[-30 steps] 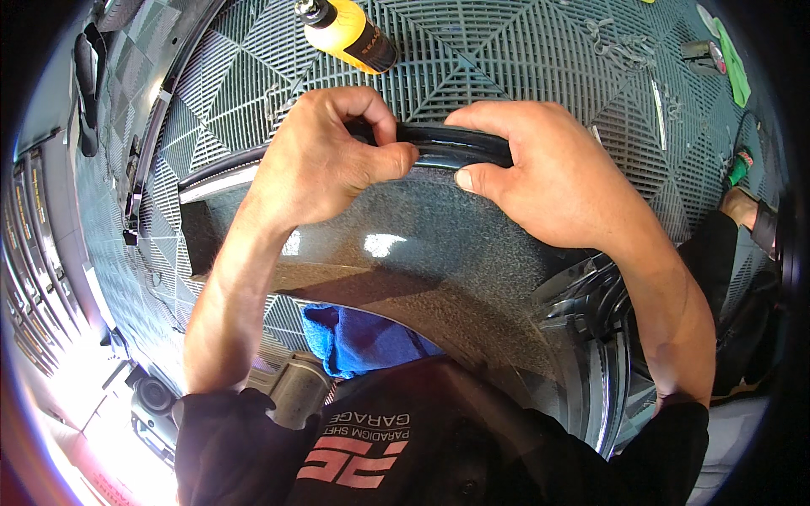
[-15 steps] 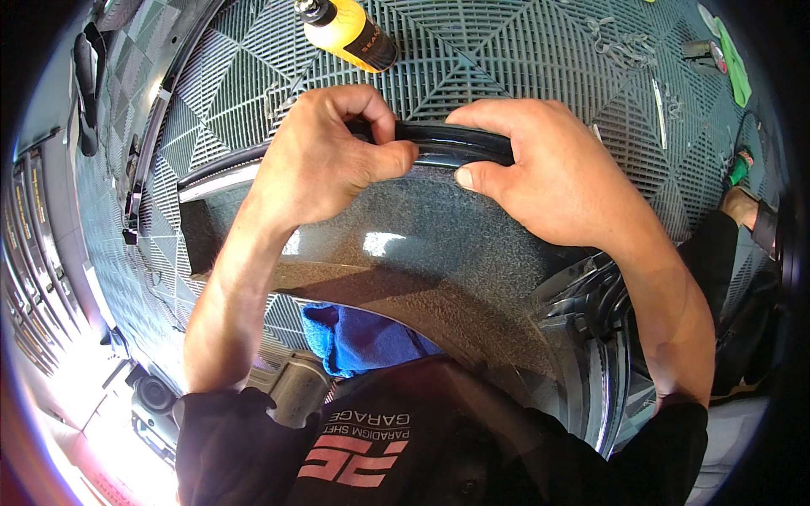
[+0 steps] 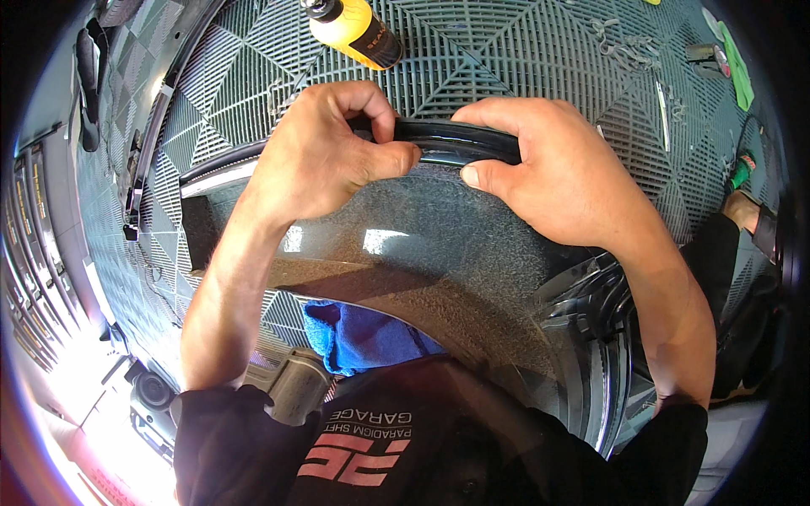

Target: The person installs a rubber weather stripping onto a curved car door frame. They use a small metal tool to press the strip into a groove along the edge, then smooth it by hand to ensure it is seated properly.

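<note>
A large curved dark panel (image 3: 396, 232), speckled and glossy with bright reflections, lies before me. Black rubber-like trim (image 3: 451, 135) runs along its far edge. My left hand (image 3: 312, 156) is closed at that edge, thumb and bent forefinger pinching the trim. A short way to the right, my right hand (image 3: 565, 173) clasps the same trim, its thumb pressed on the near side and its fingers over the far side. Between the two hands a stretch of trim shows bare. My left fingertips partly hide what lies in the pinch.
A yellow bottle (image 3: 353, 34) with a black cap sits on the grey slatted floor (image 3: 472, 42) beyond the panel. Nearer me is a blue towel (image 3: 363, 337). Tangled strips (image 3: 626, 46), a metal can (image 3: 704, 59) and a green cloth (image 3: 736, 72) lie at the far right.
The view has shifted very slightly. Both hands keep nearly the same hold and place on the trim.
</note>
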`<control>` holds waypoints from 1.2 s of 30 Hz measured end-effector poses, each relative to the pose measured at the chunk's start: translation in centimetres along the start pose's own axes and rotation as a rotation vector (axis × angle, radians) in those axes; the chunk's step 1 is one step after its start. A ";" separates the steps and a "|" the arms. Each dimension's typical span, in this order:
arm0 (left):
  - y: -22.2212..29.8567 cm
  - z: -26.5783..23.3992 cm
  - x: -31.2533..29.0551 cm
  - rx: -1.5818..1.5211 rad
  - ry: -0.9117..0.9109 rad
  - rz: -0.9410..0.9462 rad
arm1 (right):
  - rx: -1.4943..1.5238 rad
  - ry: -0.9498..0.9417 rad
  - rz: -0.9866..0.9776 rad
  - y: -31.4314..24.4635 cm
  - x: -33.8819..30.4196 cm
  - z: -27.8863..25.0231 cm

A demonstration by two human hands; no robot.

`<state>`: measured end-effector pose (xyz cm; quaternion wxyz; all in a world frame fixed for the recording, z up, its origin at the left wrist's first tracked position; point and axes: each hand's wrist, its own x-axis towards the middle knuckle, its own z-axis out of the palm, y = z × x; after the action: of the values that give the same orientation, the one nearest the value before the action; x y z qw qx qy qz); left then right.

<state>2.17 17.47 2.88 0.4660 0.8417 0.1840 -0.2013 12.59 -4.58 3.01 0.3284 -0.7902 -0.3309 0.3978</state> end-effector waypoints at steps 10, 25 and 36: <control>-0.5 0.1 0.2 0.037 0.030 0.041 | -0.014 0.029 -0.064 0.4 0.1 0.3; 0.0 0.2 0.4 0.041 0.032 -0.018 | 0.071 0.087 -0.073 1.3 0.2 0.6; -0.7 -0.2 0.5 -0.011 -0.014 0.004 | 0.041 0.111 -0.139 1.4 0.1 0.7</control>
<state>2.24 18.09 2.23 0.4722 0.8381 0.1802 -0.2051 12.45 -5.10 1.51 0.3891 -0.7792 -0.3581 0.3364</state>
